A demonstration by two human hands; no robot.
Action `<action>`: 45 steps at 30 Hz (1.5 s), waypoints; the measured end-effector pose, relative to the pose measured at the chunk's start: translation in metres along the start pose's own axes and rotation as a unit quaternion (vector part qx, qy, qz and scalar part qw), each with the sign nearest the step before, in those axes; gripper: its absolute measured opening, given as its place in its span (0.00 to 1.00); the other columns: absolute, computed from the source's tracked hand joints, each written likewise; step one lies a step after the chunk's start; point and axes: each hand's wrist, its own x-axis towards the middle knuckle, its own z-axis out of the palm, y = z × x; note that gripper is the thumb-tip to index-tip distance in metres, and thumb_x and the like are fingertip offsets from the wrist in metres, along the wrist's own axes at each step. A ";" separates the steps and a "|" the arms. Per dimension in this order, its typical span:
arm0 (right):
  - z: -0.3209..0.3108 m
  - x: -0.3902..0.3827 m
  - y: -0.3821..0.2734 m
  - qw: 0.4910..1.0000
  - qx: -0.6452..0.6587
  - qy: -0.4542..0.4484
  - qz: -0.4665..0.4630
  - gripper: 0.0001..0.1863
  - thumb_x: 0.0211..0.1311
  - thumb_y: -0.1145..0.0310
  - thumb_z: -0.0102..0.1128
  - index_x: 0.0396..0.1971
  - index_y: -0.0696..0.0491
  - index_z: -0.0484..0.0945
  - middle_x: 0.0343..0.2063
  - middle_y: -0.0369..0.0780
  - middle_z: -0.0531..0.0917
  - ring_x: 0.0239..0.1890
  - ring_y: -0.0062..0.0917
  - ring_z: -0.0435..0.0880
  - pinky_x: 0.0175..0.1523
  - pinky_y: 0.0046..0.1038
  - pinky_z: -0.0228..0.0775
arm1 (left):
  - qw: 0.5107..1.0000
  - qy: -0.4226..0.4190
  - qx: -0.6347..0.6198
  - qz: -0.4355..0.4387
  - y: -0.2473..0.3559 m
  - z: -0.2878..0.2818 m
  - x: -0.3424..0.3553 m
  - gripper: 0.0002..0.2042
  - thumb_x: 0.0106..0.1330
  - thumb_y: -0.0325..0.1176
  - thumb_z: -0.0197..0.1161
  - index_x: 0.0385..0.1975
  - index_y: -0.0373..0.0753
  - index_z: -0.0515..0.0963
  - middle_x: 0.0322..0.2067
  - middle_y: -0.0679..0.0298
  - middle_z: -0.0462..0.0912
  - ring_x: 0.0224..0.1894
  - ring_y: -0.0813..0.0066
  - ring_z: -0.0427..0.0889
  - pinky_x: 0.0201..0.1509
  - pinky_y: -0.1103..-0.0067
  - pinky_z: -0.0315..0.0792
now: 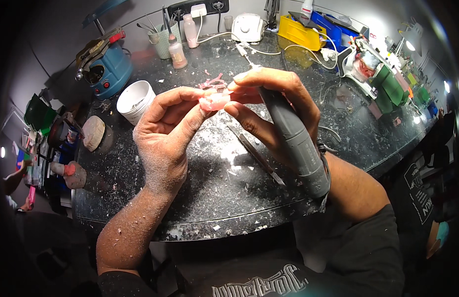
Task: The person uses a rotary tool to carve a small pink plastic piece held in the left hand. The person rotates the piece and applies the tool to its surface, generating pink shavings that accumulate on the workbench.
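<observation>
A small pink acrylic piece [215, 102], like a denture base, is pinched between the thumb and fingertips of my left hand [165, 123]. White dust coats that hand and forearm. My right hand [284, 109] is wrapped round a thick dark grey rotary handpiece [296, 138], whose rear end points down toward my right forearm. The right thumb and fingertips meet the pink piece at its right side. The handpiece's tip is hidden behind the right fingers. Below the hands a thin metal knife or spatula [256, 154] lies on the dusty bench [204, 198].
A white tub [136, 101] and a round plaster block [94, 133] are left of my hands. Behind stand a blue machine [108, 69], a dropper bottle [177, 52], a white control box [247, 28] and a yellow bin [299, 33]. Pink scraps [213, 82] lie beyond my fingers.
</observation>
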 end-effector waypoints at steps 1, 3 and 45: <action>0.000 0.000 0.000 1.000 -0.003 0.003 -0.010 0.26 0.57 0.86 0.74 0.55 0.61 0.74 0.47 0.45 0.85 0.47 0.27 0.90 0.53 0.28 0.87 | 1.000 0.001 -0.003 -0.002 0.001 0.000 0.000 0.13 0.70 0.20 0.67 0.52 0.30 0.80 0.50 0.52 0.87 0.54 0.69 0.87 0.63 0.72 0.80; 0.001 0.002 -0.001 0.999 -0.008 0.010 -0.031 0.27 0.56 0.86 0.75 0.54 0.61 0.74 0.47 0.45 0.84 0.47 0.26 0.90 0.52 0.27 0.87 | 1.000 0.004 -0.009 -0.004 0.005 0.001 0.000 0.14 0.70 0.20 0.67 0.54 0.28 0.80 0.51 0.51 0.87 0.55 0.68 0.87 0.64 0.71 0.80; -0.007 0.010 -0.011 0.998 -0.059 -0.033 0.018 0.17 0.64 0.70 0.64 0.51 0.59 0.85 0.43 0.44 0.87 0.45 0.28 0.84 0.52 0.30 0.76 | 1.000 -0.005 -0.010 -0.011 0.006 0.004 0.001 0.18 0.73 0.24 0.64 0.61 0.29 0.77 0.53 0.52 0.86 0.53 0.69 0.87 0.61 0.71 0.80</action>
